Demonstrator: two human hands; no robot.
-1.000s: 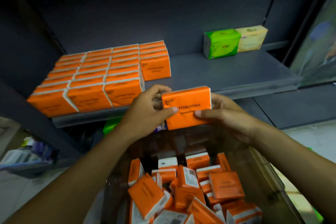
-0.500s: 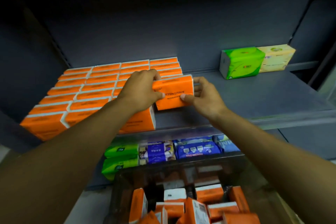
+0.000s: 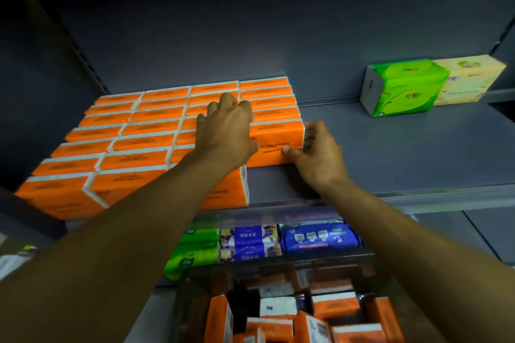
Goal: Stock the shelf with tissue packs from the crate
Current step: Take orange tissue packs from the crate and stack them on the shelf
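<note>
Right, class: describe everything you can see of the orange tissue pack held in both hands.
The orange tissue pack is a rectangular block in glossy, plastic-looking orange wrap with a white right end and dark print ending "TTON TISSUE". It stands upright, apparently on the grey shelf, fronting the rightmost column of matching packs. The left hand covers its left part; the right hand pinches its right end, thumb on the front.

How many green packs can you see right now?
3. One green pack stands far right on the upper shelf. Two stacked green packs lie beneath that shelf, left of the purple pack. Others may be hidden.
</note>
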